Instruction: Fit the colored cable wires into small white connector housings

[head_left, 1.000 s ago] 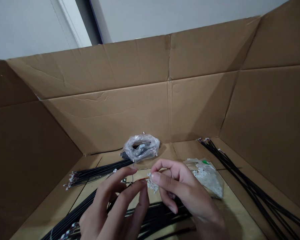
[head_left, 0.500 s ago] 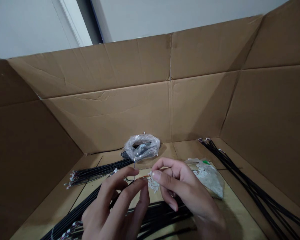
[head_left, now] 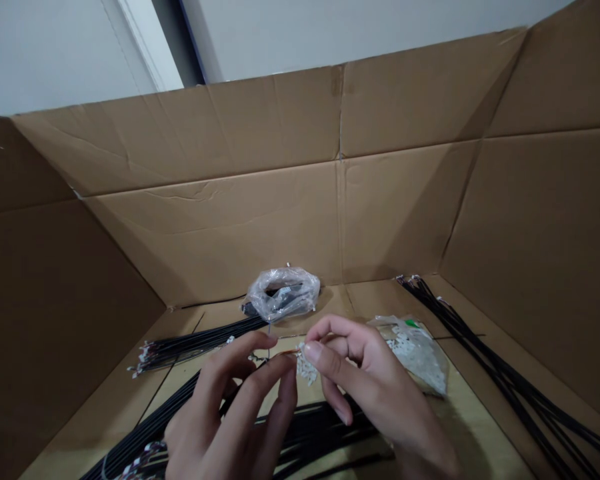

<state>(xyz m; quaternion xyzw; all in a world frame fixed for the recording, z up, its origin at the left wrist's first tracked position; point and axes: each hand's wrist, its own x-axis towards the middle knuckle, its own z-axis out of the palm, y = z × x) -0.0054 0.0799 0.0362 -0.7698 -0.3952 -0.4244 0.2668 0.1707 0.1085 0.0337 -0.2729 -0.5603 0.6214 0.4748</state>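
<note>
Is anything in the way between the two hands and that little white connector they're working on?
Nothing visible: the left hand and right hand meet at the white connector, fingertips pinching its thin wire.

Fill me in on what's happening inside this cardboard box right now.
A person works with both bare hands over the floor of a big open cardboard box. The left hand pinches a thin wire end, and the right hand holds small white connectors against it at the fingertips. Beneath the hands lie black cable bundles. A clear bag of white parts lies beside the right hand, and a plastic-wrapped coil lies farther back.
</note>
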